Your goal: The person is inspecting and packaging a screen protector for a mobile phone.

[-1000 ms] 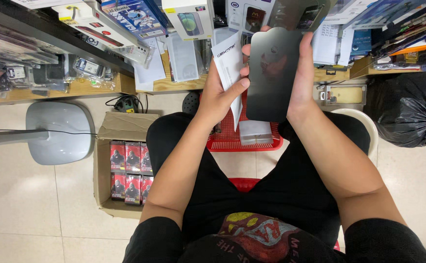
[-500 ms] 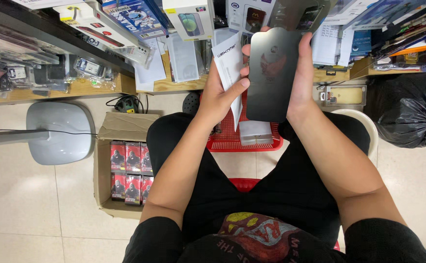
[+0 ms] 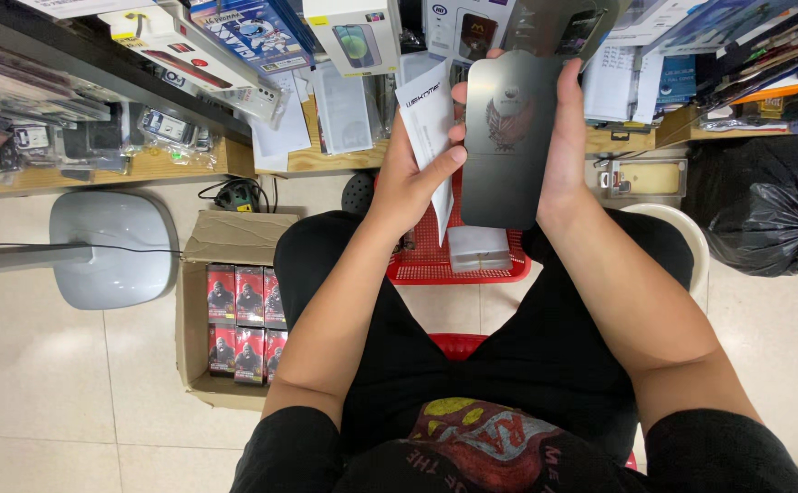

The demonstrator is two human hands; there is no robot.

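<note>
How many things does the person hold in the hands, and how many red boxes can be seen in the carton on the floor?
Dark glass sheet, in the right hand: 1
White paper sleeve, in the left hand: 1
Red boxes visible in the cardboard carton: 6
Total: 8

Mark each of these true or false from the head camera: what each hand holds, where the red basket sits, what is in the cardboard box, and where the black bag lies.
1. The right hand holds a dark flat sheet upright. True.
2. The left hand is empty. False: it holds a white packet.
3. A red basket sits in front of the person's knees. True.
4. The cardboard box on the floor holds only loose cables. False: it holds rows of small red and black packages.
5. A black plastic bag lies at the right. True.
</note>
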